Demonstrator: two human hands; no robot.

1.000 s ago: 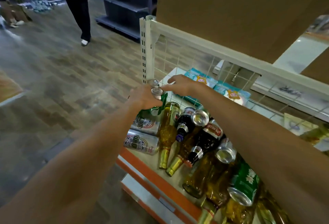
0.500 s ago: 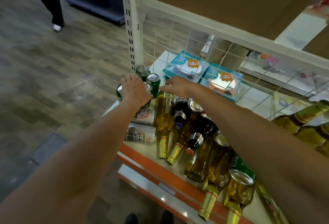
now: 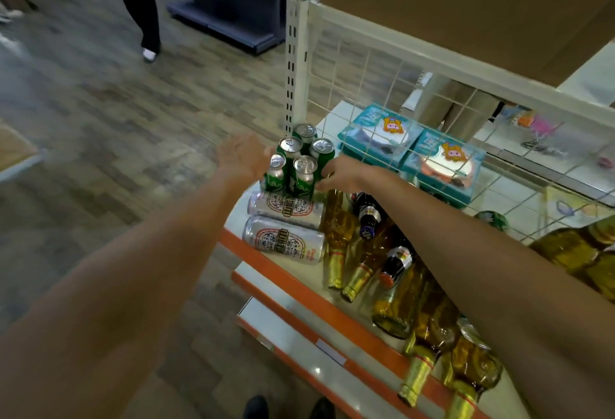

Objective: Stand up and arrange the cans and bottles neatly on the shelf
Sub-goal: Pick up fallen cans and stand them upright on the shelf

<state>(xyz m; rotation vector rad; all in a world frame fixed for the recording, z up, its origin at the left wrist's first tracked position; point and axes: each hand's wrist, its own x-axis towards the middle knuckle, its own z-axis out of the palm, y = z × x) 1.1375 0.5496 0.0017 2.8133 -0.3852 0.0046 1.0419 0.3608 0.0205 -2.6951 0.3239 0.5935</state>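
Observation:
Several green cans [image 3: 301,166] stand upright in a tight group at the far left corner of the shelf [image 3: 299,280]. My left hand [image 3: 241,156] hovers just left of the group, palm open and fingers spread, slightly blurred. From the right, my right hand [image 3: 336,174] touches the front-right green can with loosely bent fingers. Two silver cans [image 3: 284,224] lie on their sides in front of the group. Several amber bottles [image 3: 337,235] and dark bottles [image 3: 367,215] lie jumbled to the right, partly under my right forearm.
A white wire grid [image 3: 382,86] backs the shelf, with two teal boxes [image 3: 412,149] behind it. A slotted upright post [image 3: 293,62] stands at the corner. A person's legs [image 3: 139,3] cross the wooden floor by dark shelving [image 3: 229,3]. A cardboard box [image 3: 466,3] sits above.
My left hand has come off the tops of the green cans and opened to their left. My right hand has lowered against the cans' right side.

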